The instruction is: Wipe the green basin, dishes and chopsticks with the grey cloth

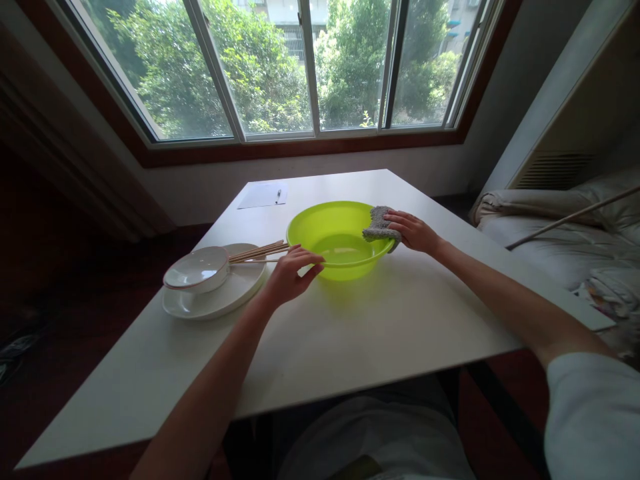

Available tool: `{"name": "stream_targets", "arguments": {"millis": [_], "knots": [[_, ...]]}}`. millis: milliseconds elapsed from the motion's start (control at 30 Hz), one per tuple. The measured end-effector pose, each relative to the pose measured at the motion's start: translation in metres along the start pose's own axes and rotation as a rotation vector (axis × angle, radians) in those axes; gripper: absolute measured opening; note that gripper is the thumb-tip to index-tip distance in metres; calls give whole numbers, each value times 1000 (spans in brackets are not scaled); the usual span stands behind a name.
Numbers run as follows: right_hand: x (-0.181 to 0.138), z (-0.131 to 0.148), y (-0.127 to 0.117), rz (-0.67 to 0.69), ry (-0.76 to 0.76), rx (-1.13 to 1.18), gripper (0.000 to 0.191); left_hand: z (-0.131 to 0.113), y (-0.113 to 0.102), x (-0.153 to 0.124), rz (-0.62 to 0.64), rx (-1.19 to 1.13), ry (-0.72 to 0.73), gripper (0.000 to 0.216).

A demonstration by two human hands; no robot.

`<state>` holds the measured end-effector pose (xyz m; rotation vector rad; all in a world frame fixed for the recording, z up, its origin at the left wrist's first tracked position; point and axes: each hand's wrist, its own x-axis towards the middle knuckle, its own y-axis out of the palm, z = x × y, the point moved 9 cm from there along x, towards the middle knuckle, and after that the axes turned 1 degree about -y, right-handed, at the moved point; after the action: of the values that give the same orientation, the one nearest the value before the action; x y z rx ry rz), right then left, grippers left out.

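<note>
A lime-green plastic basin (327, 225) stands in the middle of the white table (380, 327). My right hand (414, 232) presses a grey cloth (379, 225) against the basin's right rim, fingers curled over the cloth. My left hand (291, 272) rests at the basin's near-left rim, fingers stretched toward it and touching the edge. Just left of that hand lie wooden chopsticks (257, 252) across a white plate (220, 299), with an upturned white bowl (197, 269) on the plate.
A sheet of paper (263, 196) with a pen (279, 195) lies at the table's far left corner. Windows run behind the table. A bed with pale bedding (555, 233) stands to the right, a thin pole slanting over it.
</note>
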<state>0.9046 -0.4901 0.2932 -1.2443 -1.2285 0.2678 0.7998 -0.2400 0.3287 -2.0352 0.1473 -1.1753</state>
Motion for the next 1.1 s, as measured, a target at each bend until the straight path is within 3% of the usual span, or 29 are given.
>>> {"name": "stream_targets", "arguments": {"millis": [367,567,767,900,1100], "knots": [[9,21,-8,64,-44,-58,36,6,-11,-5,-67,93,-46,17],[10,52,-20,-2,-130,-65,42,5,-11,-5,-73,117,-53,17],[18,91,-32,-90,-209,-68,36,-7,-5,-5,-54,161,7,17],[31,121,-37,-97,-162,-96,36,-11,-1,-4,-29,164,16,16],[53,153,-36,25,44,-159,36,-13,-1,-3,-68,56,-5,13]]}}
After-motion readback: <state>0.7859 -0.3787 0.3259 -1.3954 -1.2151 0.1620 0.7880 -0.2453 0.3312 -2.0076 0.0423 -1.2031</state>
